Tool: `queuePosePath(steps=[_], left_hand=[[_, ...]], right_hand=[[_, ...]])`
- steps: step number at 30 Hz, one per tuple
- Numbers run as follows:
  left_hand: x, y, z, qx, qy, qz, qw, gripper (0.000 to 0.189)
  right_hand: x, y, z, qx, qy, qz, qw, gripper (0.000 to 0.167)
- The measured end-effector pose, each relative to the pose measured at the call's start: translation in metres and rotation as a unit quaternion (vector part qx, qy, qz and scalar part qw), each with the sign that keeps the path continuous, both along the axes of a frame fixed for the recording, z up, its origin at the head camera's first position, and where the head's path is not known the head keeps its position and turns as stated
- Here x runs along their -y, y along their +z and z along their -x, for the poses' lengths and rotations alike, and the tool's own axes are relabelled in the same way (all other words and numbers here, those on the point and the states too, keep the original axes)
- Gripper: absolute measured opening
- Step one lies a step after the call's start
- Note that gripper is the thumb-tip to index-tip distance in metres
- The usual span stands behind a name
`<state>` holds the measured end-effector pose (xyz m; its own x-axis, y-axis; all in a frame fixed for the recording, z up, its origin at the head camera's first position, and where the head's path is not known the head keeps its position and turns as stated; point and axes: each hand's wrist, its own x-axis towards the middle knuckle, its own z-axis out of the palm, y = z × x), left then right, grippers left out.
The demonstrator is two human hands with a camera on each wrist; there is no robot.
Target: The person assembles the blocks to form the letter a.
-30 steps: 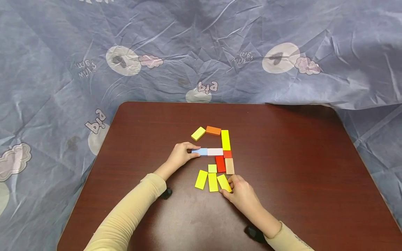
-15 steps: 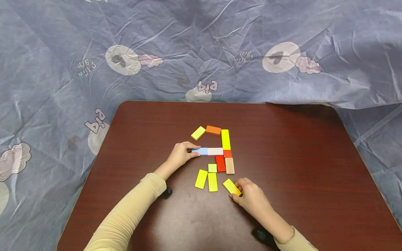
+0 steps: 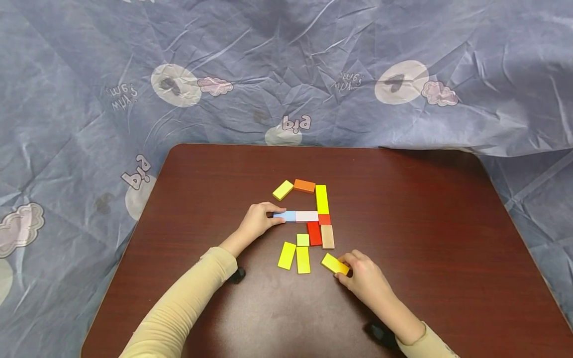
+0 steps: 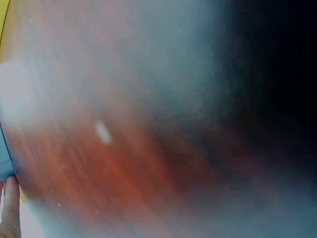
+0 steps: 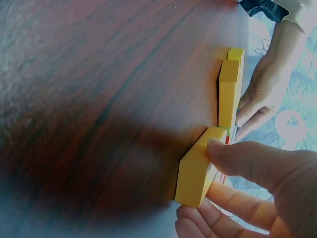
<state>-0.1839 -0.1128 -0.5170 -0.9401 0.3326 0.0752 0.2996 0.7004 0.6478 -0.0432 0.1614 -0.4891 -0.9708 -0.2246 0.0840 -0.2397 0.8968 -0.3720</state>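
Note:
With thumb and fingers, my left hand pinches the left end of a light blue block. That block meets a pale pink block end to end. In the left wrist view only a fingertip and a bit of the blue block show at the left edge. My right hand grips a yellow block by its right end, thumb on the near side. The right wrist view shows the thumb on that yellow block, fingers on its other side. It lies tilted, apart from two other yellow blocks.
A small light green block touches the yellow pair. Red, tan, small red and long yellow blocks form the right side. Orange and pale yellow blocks lie behind, on the brown table.
My right hand has drawn its yellow block to the right, away from the other yellow blocks, and turned it somewhat. The left hand stays on the light blue block.

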Motion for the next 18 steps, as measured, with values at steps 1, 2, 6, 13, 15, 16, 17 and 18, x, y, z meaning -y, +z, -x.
queuePosePath(steps=[1, 2, 6, 13, 15, 16, 17, 18], left_hand=[[0.000, 0.000, 0.000, 0.002, 0.001, 0.000, 1.0000, 0.035], [0.000, 0.000, 0.000, 0.002, 0.001, 0.001, 1.0000, 0.035], [0.000, 0.001, 0.000, 0.004, 0.004, 0.003, 1.0000, 0.035], [0.000, 0.000, 0.000, 0.004, 0.004, 0.002, 1.0000, 0.034], [0.001, 0.000, 0.000, 0.005, 0.003, 0.001, 1.0000, 0.034], [0.001, 0.000, 0.000, 0.006, 0.003, 0.001, 1.0000, 0.034], [0.001, 0.000, 0.000, 0.007, 0.003, 0.000, 1.0000, 0.034], [0.001, 0.000, 0.000, 0.007, 0.003, -0.001, 1.0000, 0.034]], right_hand=[[0.000, 0.000, 0.000, -0.001, 0.000, 0.001, 1.0000, 0.030], [0.000, 0.000, 0.000, -0.003, 0.000, 0.001, 1.0000, 0.030], [0.000, -0.001, 0.001, -0.015, 0.002, 0.001, 0.9999, 0.030], [0.002, 0.002, 0.003, -0.004, 0.001, -0.007, 1.0000, 0.030], [0.002, 0.005, 0.006, 0.002, -0.002, -0.006, 1.0000, 0.029], [0.003, 0.006, 0.008, 0.001, -0.003, -0.005, 1.0000, 0.029], [0.003, 0.008, 0.011, 0.000, -0.005, -0.001, 1.0000, 0.028], [0.003, 0.009, 0.015, -0.003, -0.005, 0.004, 1.0000, 0.027]])
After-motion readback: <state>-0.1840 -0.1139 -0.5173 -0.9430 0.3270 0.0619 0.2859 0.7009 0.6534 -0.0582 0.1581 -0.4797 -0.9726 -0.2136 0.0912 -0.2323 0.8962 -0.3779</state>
